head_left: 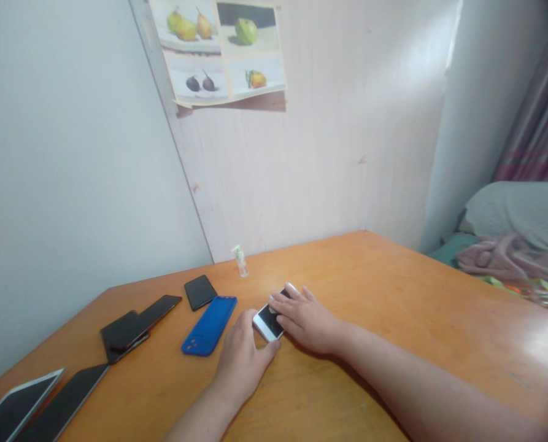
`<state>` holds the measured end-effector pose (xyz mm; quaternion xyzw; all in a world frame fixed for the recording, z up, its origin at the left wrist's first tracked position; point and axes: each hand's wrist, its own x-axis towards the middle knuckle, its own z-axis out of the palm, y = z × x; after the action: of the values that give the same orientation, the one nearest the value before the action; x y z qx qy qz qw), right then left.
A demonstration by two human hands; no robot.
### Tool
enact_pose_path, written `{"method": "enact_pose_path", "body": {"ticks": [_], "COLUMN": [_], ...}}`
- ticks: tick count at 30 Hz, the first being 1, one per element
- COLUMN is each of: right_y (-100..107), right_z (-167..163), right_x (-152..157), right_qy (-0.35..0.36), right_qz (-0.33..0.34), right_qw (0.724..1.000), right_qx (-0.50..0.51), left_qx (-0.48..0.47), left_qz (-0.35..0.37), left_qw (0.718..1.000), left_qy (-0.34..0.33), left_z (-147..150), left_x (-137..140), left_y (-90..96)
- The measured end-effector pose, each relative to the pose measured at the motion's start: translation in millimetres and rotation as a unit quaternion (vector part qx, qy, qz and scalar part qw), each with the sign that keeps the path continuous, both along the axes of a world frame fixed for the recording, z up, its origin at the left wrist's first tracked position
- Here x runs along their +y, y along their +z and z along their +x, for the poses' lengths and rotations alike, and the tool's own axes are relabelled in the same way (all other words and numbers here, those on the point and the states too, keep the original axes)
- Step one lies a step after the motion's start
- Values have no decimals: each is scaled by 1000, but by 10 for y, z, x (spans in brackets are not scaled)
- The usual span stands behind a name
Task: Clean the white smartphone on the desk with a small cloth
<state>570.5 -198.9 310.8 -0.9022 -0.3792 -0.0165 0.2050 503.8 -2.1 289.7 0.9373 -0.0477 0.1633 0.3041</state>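
Note:
A white-framed smartphone [270, 323] with a dark screen lies face up on the wooden table in front of me. My left hand [243, 353] grips its near left end, the thumb along the bottom edge and the fingers behind the far side. Stretched across the screen are the fingers of my right hand [305, 319], lying flat and covering its upper part. A small whitish patch shows by those fingertips; I cannot make out what it is. Just left of my left hand rests an empty blue phone case [210, 325].
Behind the case lies a dark flat device [200, 291]. A small clear pump bottle [241, 263] stands near the wall. Further left, a dark phone [147, 320] overlaps other dark devices. A white-framed tablet [20, 405] and a dark tablet [66, 402] lie at the near left edge.

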Motion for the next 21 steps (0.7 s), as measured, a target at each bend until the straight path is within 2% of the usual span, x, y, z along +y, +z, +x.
{"method": "enact_pose_path", "body": {"ticks": [3,5,11,15,17,19,21], "right_y": [-30,-43,-8,-7,-6,13,47], "right_z": [100,122,-29,79,105,42,-89], "right_x": [-48,-63,4,-38,-46,-13,47], "right_qy": [-88,-108,14,-81,-103,-72,-3], "right_qz": [-2,-1,-4,-8,-10,-12,-12], "right_qw": [996,994,1000,996,994,997,1000], "right_qx": [22,25,1,31,36,26,3], "left_qx": [1,6,-1,-3,-2,-3,-9], "left_qz": [6,9,10,15,15,12,6], "left_qw": [1000,1000,1000,1000,1000,1000,1000], "left_qy": [5,4,-3,3,5,0,-11], "left_z": [-1,2,11,8,9,14,21], "left_x": [4,11,18,9,11,18,29], "left_y": [-1,-7,-23,-25,-27,-33,-43]}}
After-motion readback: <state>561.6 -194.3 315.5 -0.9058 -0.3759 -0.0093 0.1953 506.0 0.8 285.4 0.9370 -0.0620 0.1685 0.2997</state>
